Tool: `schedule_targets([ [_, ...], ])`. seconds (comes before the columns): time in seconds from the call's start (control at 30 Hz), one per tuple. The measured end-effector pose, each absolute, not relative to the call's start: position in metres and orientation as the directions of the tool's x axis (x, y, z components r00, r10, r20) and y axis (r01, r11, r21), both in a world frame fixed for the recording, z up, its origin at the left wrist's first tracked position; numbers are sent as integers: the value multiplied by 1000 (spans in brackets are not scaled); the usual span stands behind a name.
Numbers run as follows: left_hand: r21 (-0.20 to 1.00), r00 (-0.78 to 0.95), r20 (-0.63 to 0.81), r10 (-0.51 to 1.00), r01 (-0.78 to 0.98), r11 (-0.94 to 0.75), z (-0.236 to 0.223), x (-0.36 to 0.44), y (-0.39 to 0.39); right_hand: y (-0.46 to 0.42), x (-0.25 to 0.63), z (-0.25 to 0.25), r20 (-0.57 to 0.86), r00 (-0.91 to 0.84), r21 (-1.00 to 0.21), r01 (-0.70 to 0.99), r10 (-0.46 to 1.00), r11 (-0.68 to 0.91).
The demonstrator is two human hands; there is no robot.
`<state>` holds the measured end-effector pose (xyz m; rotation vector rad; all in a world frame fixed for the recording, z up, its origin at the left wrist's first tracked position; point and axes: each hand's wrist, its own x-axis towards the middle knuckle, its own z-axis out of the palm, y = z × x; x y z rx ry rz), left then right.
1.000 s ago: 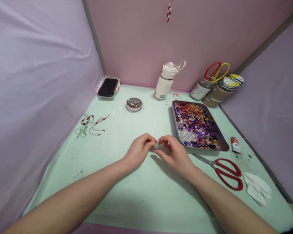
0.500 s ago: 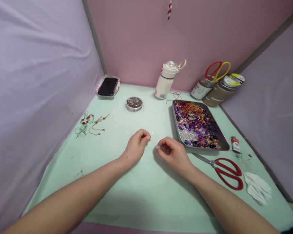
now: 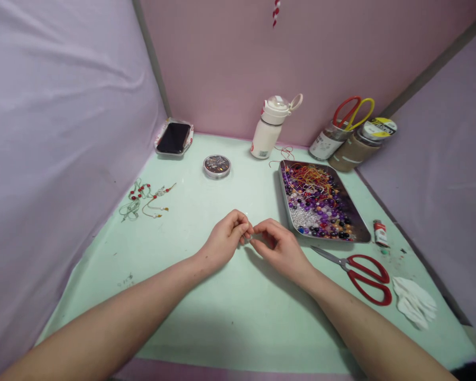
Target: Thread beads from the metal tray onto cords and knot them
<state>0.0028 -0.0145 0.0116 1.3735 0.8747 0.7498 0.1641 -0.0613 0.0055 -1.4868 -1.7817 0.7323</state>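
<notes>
Over the middle of the table, my left hand [image 3: 229,233] is closed in a pinch; what its fingertips hold is too small to make out. My right hand [image 3: 276,242] faces it, thumb and fingers bent around tiny clear beads [image 3: 249,238] where the fingertips of both hands meet. A metal tray [image 3: 360,222] of purple, black, orange and clear beads [image 3: 307,217] stands just right of my right hand, with a tangle of orange and red thread [image 3: 311,179] on top. Red-handled scissors [image 3: 353,264] lie below the tray, blades pointing left.
A round tin [image 3: 217,166], a cream bottle [image 3: 266,129] and a phone [image 3: 174,138] in a dish stand at the back. Green beaded cord [image 3: 143,196] lies left. Two jars [image 3: 355,151], a lighter [image 3: 381,233] and a white glove [image 3: 414,301] are on the right.
My right hand has moved left with the clear beads, up to my left fingertips. The gap between the hands has closed.
</notes>
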Motion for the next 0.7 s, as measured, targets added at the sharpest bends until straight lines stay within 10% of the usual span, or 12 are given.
schedule_targets([
  [0.3,933,519,136,844,219,-286,14,0,-18,-62,165,4,127,-112,-878,450,986,164],
  [0.7,991,456,-86,886,127,31,15,3,-17,-61,164,8,43,-33,-945,322,999,51],
])
